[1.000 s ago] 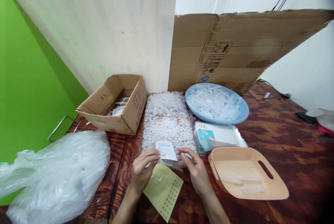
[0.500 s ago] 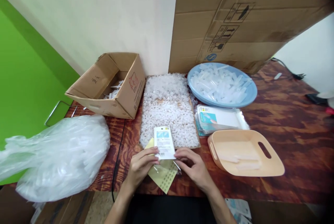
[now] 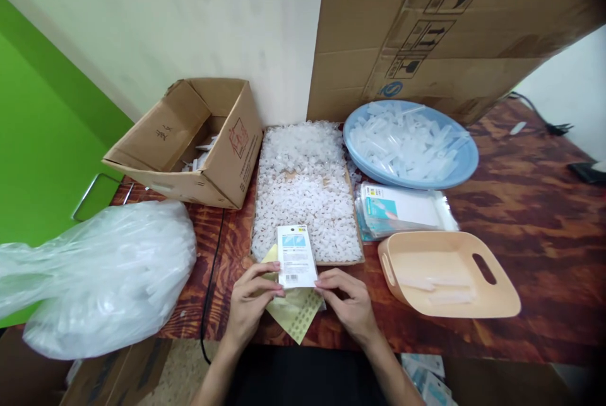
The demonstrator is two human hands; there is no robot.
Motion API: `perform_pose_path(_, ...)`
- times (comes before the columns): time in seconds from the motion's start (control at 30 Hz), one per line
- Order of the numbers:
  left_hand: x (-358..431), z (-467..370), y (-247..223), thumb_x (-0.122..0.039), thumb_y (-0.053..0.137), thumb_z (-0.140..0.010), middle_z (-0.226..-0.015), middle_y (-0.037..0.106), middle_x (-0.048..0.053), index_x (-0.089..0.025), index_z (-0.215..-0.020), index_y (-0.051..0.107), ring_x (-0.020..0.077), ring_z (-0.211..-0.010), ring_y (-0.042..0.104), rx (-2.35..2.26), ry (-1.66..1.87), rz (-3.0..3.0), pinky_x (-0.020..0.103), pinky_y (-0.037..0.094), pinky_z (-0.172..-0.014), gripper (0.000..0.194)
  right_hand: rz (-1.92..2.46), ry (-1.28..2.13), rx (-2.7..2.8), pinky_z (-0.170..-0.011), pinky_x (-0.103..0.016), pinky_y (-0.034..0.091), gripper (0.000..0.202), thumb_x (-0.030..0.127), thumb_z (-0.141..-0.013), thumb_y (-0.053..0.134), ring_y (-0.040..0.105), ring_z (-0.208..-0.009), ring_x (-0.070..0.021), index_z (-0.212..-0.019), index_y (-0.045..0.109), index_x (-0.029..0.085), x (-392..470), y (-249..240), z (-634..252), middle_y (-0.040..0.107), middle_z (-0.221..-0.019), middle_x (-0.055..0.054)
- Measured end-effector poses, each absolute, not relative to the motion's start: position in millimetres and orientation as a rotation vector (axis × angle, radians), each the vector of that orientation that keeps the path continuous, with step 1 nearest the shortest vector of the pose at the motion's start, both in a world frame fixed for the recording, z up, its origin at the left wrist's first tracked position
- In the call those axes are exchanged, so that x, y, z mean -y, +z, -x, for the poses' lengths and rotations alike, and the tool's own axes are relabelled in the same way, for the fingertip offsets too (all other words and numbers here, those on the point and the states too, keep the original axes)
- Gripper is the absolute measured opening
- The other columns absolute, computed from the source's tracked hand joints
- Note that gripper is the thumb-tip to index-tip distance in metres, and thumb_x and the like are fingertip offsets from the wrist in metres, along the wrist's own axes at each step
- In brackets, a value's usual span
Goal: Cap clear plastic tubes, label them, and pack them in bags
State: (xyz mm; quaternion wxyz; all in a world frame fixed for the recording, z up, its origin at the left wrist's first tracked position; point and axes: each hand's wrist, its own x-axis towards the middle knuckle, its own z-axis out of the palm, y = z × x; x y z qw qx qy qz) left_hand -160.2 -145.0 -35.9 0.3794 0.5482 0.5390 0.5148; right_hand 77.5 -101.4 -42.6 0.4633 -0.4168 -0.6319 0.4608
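Observation:
Between my hands is a small white packet [image 3: 296,257] with two blue pictures and a barcode, its printed side up. My left hand [image 3: 253,295] pinches its lower left edge, and my right hand [image 3: 344,298] pinches the lower right corner. A yellow sticker sheet [image 3: 296,317] with rows of small round stickers lies partly beneath the packet and shows below it. Just beyond, a shallow cardboard tray holds a mass of small white plastic pieces [image 3: 307,204].
At left stand an open cardboard box [image 3: 227,160] and a full clear plastic bag [image 3: 118,273]. To the right are a blue basin [image 3: 364,169] of translucent plastic pieces, a stack of printed packets [image 3: 411,207] and a peach basket [image 3: 502,298]. A large carton [image 3: 360,27] stands behind.
The view has shifted slightly. Both hands keep their hold on the packet, which lies flatter, and the clear film that stuck out by my right fingers shows less.

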Motion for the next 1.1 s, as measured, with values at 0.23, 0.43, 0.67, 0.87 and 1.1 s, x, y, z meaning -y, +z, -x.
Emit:
perform_pose_path(0.23, 152, 156, -39, -0.019, 0.077, -0.085, -0.106, 0.072, 0.007, -0.025, -0.079, 0.083, 0.0226, -0.099, 0.071, -1.476, 1.311, -1.357, 0.031, 0.058, -0.086, 0.010, 1.129, 1.478, 1.358, -0.073, -0.032, 0.059, 0.011, 0.032, -0.086, 0.078, 0.073, -0.083, -0.0230, -0.085, 0.079, 0.022, 103, -42, -79, 0.076, -0.090, -0.007)
perform_pose_path(0.43, 151, 159, -39, -0.021, 0.077, -0.087, -0.107, 0.075, 0.009, -0.024, -0.082, 0.082, 0.0242, -0.098, 0.072, -1.420, 1.281, -1.486, 0.034, 0.058, -0.085, 0.008, 1.139, 1.793, 1.043, -0.061, -0.027, 0.055, 0.029, 0.045, -0.087, 0.077, 0.067, -0.065, -0.0171, -0.098, 0.067, 0.021, 95, -42, -75, 0.070, -0.075, 0.000)
perform_pose_path(0.67, 159, 153, -43, -0.024, 0.077, -0.088, -0.116, 0.071, 0.011, -0.020, -0.076, 0.076, 0.0262, -0.108, 0.071, -1.394, 1.274, -1.234, 0.038, 0.057, -0.094, 0.013, 1.154, 1.826, 1.005, -0.044, -0.020, 0.039, 0.031, 0.045, -0.082, 0.082, 0.051, -0.046, -0.0094, -0.089, 0.064, 0.020, 91, -42, -66, 0.061, -0.063, 0.005)
perform_pose_path(0.87, 157, 141, -33, -0.042, 0.081, -0.082, -0.129, 0.068, 0.015, -0.016, -0.074, 0.070, 0.0298, -0.112, 0.071, -1.473, 1.190, -0.883, 0.039, 0.058, -0.094, 0.029, 1.191, 1.731, 1.047, -0.046, -0.022, 0.041, 0.030, 0.047, -0.082, 0.080, 0.050, -0.048, -0.0106, -0.088, 0.070, 0.019, 94, -40, -65, 0.060, -0.063, 0.004)
perform_pose_path(1.1, 156, 132, -31, -0.051, 0.078, -0.083, -0.078, 0.077, 0.007, -0.015, -0.086, 0.072, 0.0226, -0.075, 0.076, -1.522, 1.080, -0.669, 0.030, 0.059, -0.074, 0.037, 1.157, 1.775, 1.034, -0.054, -0.026, 0.053, 0.030, 0.049, -0.089, 0.073, 0.063, -0.056, -0.0157, -0.097, 0.073, 0.020, 96, -39, -74, 0.067, -0.065, 0.001)
